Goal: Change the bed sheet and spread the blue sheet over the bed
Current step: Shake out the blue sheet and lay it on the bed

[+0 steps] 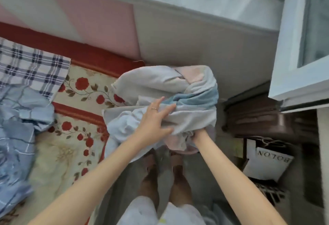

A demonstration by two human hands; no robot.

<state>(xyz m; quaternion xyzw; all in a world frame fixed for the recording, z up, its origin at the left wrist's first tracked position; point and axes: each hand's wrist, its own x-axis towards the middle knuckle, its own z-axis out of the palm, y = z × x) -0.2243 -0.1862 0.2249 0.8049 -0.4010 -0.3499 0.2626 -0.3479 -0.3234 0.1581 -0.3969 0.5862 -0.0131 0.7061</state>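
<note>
A bunched pale grey, pink and blue sheet bundle (pixel 160 86) hangs in front of me, above the floor beside the bed. My left hand (pixel 154 119) presses on its top with fingers spread and fairly straight. My right hand (pixel 197 134) grips the bundle from below, its fingers buried in the cloth. A crumpled blue sheet (pixel 16 136) lies on the bed at the left. The bed (pixel 71 146) shows a cream mattress cover with red roses and red bands.
A checked blue-and-white pillow (pixel 30 66) lies at the bed's head by the pink and grey padded wall (pixel 99 23). A brown suitcase (pixel 258 118) and a white "BOLON" bag (pixel 267 162) stand on the floor at right. An open window frame (pixel 299 75) juts in at upper right.
</note>
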